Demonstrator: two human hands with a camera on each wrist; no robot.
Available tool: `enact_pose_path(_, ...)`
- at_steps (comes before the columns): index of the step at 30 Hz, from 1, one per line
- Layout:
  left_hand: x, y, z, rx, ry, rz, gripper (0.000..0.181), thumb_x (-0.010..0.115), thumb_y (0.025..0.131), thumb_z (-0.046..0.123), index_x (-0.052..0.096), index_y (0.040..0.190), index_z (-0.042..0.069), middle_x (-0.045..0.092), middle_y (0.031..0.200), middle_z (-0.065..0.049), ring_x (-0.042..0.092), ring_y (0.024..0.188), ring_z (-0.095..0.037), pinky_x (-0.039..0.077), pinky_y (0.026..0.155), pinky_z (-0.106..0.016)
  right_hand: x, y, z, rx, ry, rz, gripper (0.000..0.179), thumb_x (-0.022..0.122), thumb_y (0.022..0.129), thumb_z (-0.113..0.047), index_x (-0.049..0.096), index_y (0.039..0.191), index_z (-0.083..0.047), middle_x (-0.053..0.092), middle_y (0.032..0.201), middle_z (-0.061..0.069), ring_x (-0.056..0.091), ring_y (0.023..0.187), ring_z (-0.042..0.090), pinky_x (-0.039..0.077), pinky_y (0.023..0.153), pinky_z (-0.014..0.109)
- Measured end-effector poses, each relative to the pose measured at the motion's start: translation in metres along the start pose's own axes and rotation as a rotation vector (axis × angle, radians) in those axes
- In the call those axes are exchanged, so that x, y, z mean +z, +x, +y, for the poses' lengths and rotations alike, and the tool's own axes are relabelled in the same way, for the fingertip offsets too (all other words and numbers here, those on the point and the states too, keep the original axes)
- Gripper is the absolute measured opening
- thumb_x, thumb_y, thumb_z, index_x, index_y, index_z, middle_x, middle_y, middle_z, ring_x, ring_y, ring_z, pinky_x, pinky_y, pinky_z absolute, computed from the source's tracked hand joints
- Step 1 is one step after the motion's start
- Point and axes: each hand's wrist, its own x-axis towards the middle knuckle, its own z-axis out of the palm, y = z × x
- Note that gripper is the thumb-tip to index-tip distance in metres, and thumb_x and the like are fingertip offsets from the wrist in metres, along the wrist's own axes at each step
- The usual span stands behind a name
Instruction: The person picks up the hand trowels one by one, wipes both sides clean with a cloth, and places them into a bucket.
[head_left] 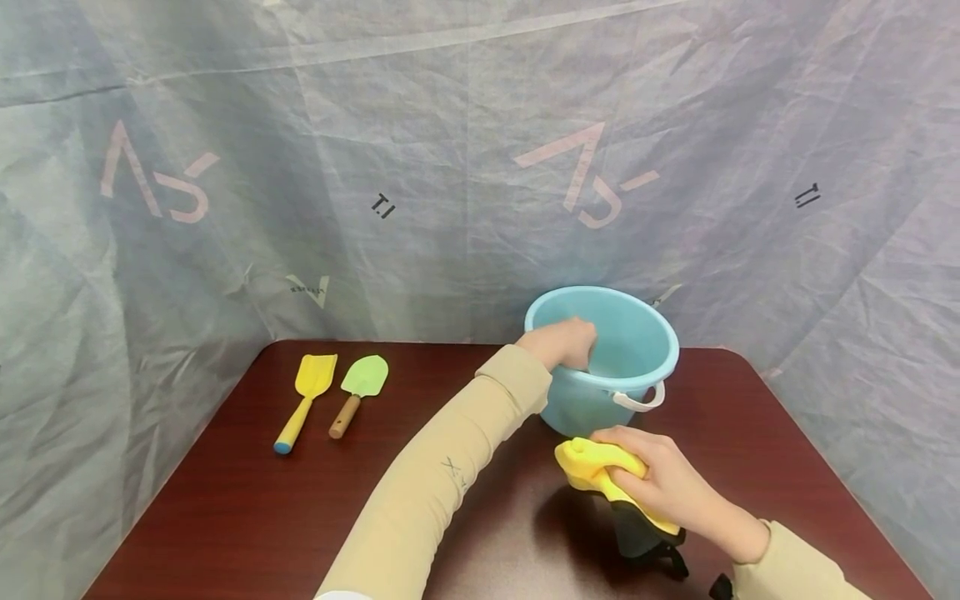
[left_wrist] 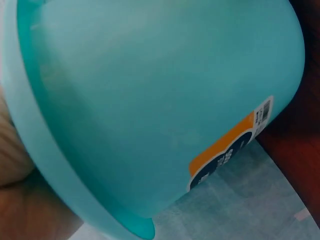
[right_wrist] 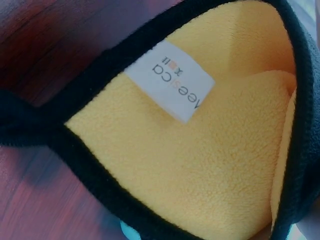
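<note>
A light blue bucket (head_left: 581,404) stands upright toward the back right of the table. My left hand (head_left: 562,342) reaches over its near-left rim, with the fingers down inside and hidden from the head view. The left wrist view shows the bucket's outer wall (left_wrist: 150,100) with an orange and dark label. In front of the bucket, my right hand (head_left: 663,471) grips a yellow glove (head_left: 596,465) with a black cuff, held above the table. Looking into that glove (right_wrist: 210,160) from the right wrist, I see fleecy yellow lining, a white tag and black edging.
On the table's left side lie a yellow scoop (head_left: 303,404) with a blue handle end and a green trowel (head_left: 362,387) with a wooden grip. The bucket's white handle (head_left: 637,402) hangs on its right front. A grey sheet (head_left: 450,167) hangs behind the dark red table (head_left: 232,517).
</note>
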Motion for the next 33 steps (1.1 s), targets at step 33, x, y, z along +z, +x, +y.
enact_pose_path(33, -0.021, -0.067, -0.011, 0.139, 0.264, 0.29, 0.026, 0.061, 0.09, 0.019, 0.046, 0.068, 0.015, 0.036, 0.063, 0.003, 0.031, 0.06, -0.01, 0.031, 0.057, -0.023, -0.019, 0.002, -0.002, -0.003, -0.073, 0.061, 0.049, 0.065, 0.066, 0.009, 0.063, 0.107, -0.017, 0.063, 0.09, -0.007, 0.051, 0.067, 0.0, 0.041, 0.057, 0.012)
